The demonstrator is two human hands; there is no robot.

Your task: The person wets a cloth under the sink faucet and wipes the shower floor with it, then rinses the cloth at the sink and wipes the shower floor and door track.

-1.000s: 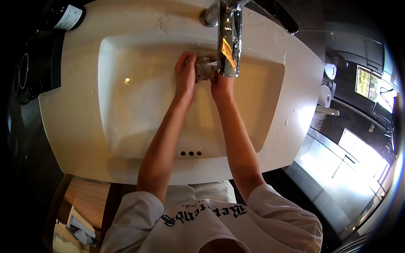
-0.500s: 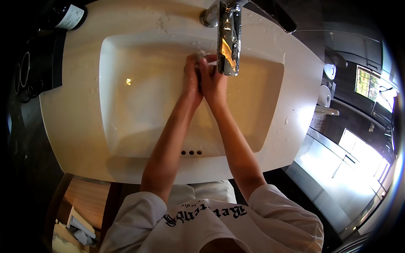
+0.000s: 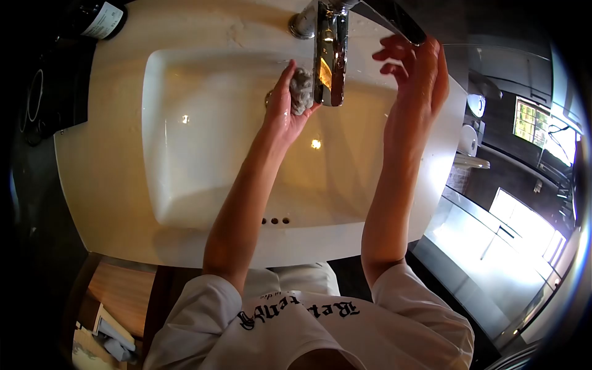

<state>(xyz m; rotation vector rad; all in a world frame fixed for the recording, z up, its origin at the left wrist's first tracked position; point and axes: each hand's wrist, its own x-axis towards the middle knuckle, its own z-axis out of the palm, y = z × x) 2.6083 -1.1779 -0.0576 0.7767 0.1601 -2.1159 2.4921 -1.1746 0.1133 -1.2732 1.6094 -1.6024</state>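
My left hand (image 3: 282,116) is held under the faucet with a wet, crumpled grey cloth (image 3: 301,92) in its palm. The thumb lies along the cloth's left side, and the far fingers are partly hidden behind the faucet spout (image 3: 330,68). My right hand (image 3: 420,80) is raised at the tip of the dark faucet lever (image 3: 394,21), fingers apart and loosely bent. Its upper fingers meet or nearly meet the lever's end; whether they press on it I cannot tell. Below both hands is the white sink basin (image 3: 203,179).
A dark bottle with a white label (image 3: 103,21) stands at the counter's far left corner, near a black object (image 3: 55,92). Three overflow holes (image 3: 274,221) show in the basin's near wall. An open wooden drawer (image 3: 120,290) is at lower left; glass panels (image 3: 487,246) are on the right.
My right hand has left my left hand and moved right and up to the faucet lever. My left hand has stayed under the spout, and the grey cloth now shows in it.
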